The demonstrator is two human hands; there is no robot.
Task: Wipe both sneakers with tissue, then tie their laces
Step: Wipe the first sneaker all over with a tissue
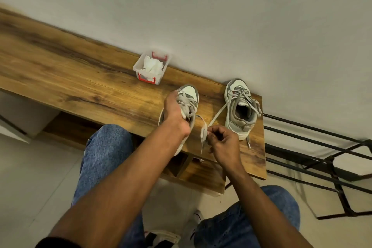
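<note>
1. Both sneakers stood on the brown wooden bench top [80, 78], near its right end. The left white-and-grey low sneaker [190, 96] was under my left hand [175, 115]; the right white-and-grey sneaker [240, 110] stood apart from it, close to the wall, with its laces loose.
2. My left hand lay over the laced top of the left sneaker with the fingers curled around it, holding it steady.
3. My right hand [223, 143] pinched a flat pale grey lace [203, 130] between thumb and fingertips, just near of the two sneakers. I could not tell to which sneaker this lace end belonged, because a long lace from the right sneaker also ran toward the same hand.
4. I judged the lace soft, light and limp; it would bend anywhere, so it was best to take it close to the end and keep it under light tension.
5. The sneaker looked light but firm in the sole, so pressing on the top was enough.
6. The clear plastic box with red clips [152, 66], holding white tissue [152, 65], stood further left by the wall.
</note>
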